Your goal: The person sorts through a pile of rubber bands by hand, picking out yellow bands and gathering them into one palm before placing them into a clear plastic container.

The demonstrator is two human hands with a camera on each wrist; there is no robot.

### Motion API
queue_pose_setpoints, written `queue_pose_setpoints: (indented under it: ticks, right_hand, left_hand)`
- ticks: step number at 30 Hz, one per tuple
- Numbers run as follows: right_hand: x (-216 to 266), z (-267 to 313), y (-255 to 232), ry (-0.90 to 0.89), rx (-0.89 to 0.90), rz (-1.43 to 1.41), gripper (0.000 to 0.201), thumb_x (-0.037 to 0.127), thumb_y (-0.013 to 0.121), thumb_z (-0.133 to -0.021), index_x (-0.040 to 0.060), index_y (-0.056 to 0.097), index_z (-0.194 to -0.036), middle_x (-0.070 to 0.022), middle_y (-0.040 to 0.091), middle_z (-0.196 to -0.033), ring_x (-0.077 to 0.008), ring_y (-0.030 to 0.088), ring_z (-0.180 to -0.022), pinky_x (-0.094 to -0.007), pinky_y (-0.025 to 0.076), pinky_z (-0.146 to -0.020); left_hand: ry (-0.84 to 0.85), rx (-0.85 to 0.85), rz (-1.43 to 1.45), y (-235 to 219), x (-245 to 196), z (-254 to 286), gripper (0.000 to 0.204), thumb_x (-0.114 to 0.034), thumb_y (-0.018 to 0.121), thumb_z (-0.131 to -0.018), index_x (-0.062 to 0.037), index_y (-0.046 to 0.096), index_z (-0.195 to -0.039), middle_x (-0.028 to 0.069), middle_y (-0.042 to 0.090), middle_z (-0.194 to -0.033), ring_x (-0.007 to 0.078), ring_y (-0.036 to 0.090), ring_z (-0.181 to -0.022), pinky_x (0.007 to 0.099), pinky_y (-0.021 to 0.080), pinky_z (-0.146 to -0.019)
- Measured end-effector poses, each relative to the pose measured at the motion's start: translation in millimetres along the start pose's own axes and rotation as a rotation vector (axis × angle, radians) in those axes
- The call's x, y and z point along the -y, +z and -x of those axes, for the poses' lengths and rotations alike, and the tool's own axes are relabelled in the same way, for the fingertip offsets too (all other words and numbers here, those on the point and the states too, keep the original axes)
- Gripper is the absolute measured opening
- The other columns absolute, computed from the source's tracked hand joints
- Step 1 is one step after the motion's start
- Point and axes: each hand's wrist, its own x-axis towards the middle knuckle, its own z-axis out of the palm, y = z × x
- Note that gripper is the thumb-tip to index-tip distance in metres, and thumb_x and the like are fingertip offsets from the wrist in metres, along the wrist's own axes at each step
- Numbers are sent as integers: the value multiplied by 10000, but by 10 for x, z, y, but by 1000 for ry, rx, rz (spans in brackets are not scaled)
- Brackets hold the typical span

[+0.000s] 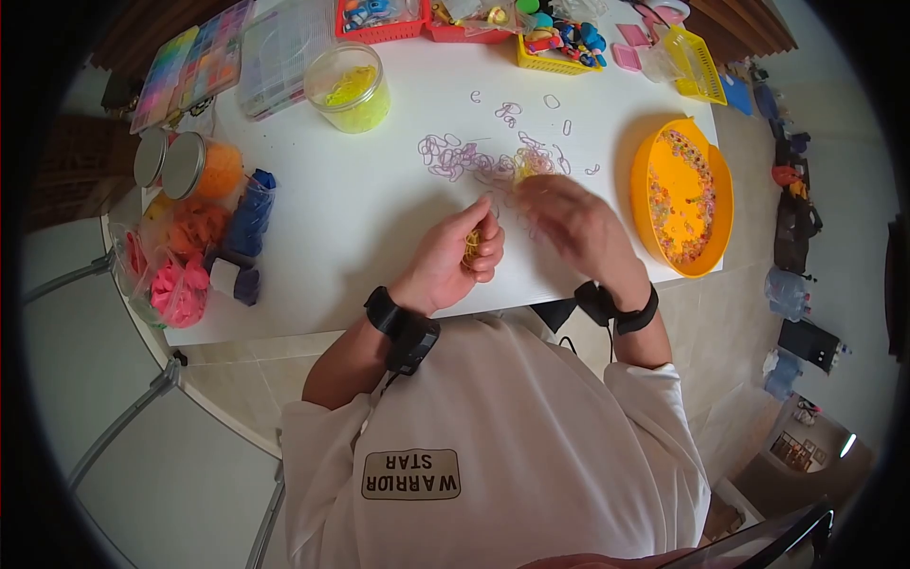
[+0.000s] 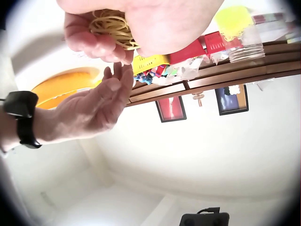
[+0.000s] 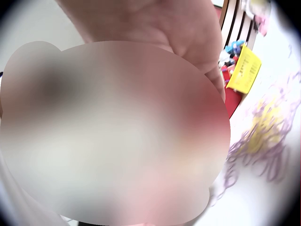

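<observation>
The left hand (image 1: 447,256) is curled round a bundle of yellow bands (image 1: 471,248); the same yellow bands (image 2: 113,27) show between its fingers and palm in the left wrist view. Beside it the right hand (image 1: 580,228) is held over the near edge of a pile of purple bands (image 1: 453,156), its fingers loosely bent; whether they hold anything is hidden. Yellow bands (image 3: 267,126) lie among the purple ones in the right wrist view, apart from the hand. Much of that view is blurred.
An orange tray (image 1: 722,204) of small coloured pieces stands at the right. A tub (image 1: 365,112) of yellow-green bands, red baskets (image 1: 393,30) and a yellow basket (image 1: 559,66) are at the back. Lidded jars (image 1: 185,166) and bags of coloured bands (image 1: 178,292) stand at the left.
</observation>
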Motion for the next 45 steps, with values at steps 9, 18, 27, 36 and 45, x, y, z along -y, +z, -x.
queue_pose_setpoints:
  ticks: [9,18,27,36,45]
  right_hand:
    - [-512,103,95,207,38,247,288,117,696,-786,124,658,-1070,-98,586,-888,-295,620,-845,-398,508,-739]
    - [-468,144,-89,268,-16,24,187,76,632,-855,63,674,-1037,-107,634,-875,-290,644,-758,-364,512,-693]
    - [-489,207,-369,314,1,30,215,-2,572,-856,38,672,-1042,-95,674,-938,-299,660,-832,-349,519,-740]
    - [-620,304,-378,305,-10,183,193,8,540,-850,29,679,-982,-95,676,-1057,-323,657,-874,-381,524,-785]
    - [-699,264,-422,357,-56,287,134,115,625,-869,36,686,-957,-118,691,-957,-322,663,-812,-382,525,-728]
  left_hand:
    - [-10,-43,45,-16,-81,30,536,-518,396,-1016,-202,279,-599,-72,214,-570,69,182,-493,229,179,-424]
    - [-1,-73,12,1,-87,68,529,-500,396,-1021,-200,280,-600,-69,216,-567,69,183,-494,230,177,-429]
    - [5,-71,13,-12,-80,77,523,-493,390,-1024,-198,288,-605,-70,216,-566,69,184,-489,227,185,-427]
    - [8,-80,16,-13,-77,91,520,-488,374,-1030,-195,298,-608,-69,214,-562,68,180,-481,227,183,-418]
    - [8,-85,24,-13,-75,93,520,-486,372,-1032,-196,302,-606,-69,219,-559,70,179,-478,227,178,-417]
